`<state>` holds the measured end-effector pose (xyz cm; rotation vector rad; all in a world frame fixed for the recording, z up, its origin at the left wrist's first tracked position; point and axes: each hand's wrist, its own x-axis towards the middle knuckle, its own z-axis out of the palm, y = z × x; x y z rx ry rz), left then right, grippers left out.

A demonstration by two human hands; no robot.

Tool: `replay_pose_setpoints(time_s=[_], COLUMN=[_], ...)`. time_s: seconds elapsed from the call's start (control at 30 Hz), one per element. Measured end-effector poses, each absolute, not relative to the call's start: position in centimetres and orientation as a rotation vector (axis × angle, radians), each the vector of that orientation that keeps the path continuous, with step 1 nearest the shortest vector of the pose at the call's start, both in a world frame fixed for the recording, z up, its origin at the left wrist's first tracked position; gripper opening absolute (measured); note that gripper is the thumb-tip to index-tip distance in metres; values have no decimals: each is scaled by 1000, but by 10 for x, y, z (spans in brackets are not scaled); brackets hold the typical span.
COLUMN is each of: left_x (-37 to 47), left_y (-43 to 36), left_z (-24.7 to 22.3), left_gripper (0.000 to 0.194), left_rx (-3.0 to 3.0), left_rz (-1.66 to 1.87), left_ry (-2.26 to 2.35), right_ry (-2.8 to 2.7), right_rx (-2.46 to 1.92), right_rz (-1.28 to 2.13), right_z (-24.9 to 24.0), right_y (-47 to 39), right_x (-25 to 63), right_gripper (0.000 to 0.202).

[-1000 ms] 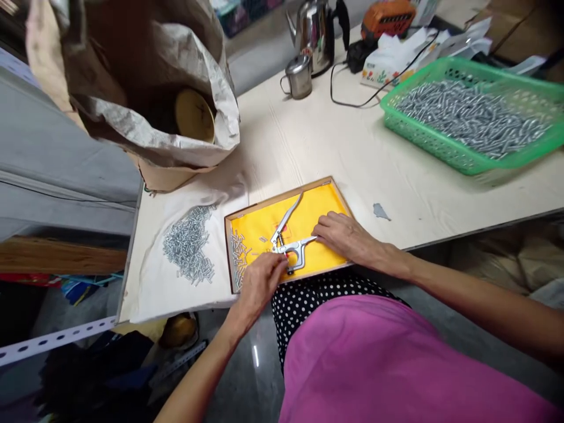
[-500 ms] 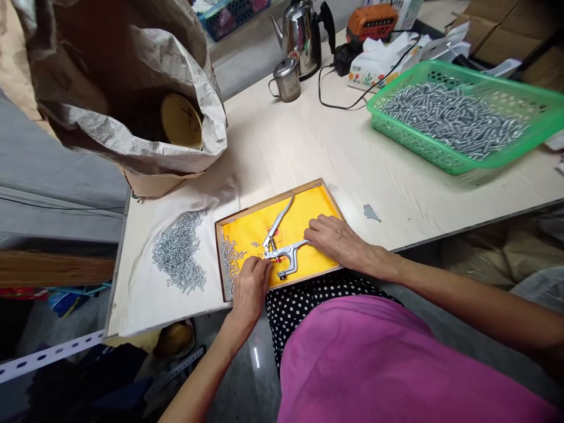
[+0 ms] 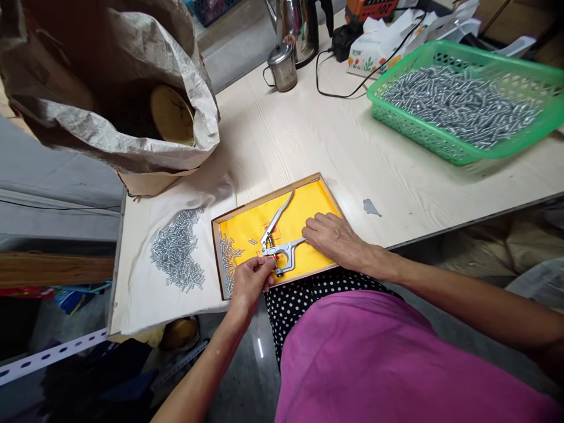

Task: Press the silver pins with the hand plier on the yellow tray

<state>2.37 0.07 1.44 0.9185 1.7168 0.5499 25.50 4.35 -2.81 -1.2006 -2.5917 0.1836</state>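
A pair of silver snap pliers [image 3: 288, 256] lies spread over a shallow tray [image 3: 266, 201] with a yellow bottom. My right hand [image 3: 333, 239] has its fingers closed round the end of the lower handle; the other handle sticks up free. My left hand [image 3: 250, 283] pinches at the plier jaws, beside a small red part. Whatever sits between those fingertips is too small to make out. Loose little silvery metal pieces [image 3: 228, 258], rod- or spring-like, lie along the tray's left side.
Left of the tray, a pile of similar metal pieces [image 3: 177, 252] rests on white cloth. Behind it stands a large open woven sack [image 3: 205, 111]. A green basket [image 3: 414, 130] full of metal pieces is at right. A lidded metal cup [image 3: 282, 69] and black cable [image 3: 339, 95] are farther back.
My left fingertips have come in closer to the plier jaws, between the upper and lower part. My right hand keeps its grip on the handle. The view has shifted slightly.
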Motion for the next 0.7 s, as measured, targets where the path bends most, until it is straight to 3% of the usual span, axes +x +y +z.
replay_pose_setpoints(time_s=[0.7], left_x=[25], left_y=[2], left_z=[10], left_gripper=[37], left_rx=[909], left_rz=[494], left_ry=[1786], right_ry=[-2579], right_rx=[-1181], right_rz=[127], right_z=[-32], right_y=[42], right_x=[254], right_gripper=[19])
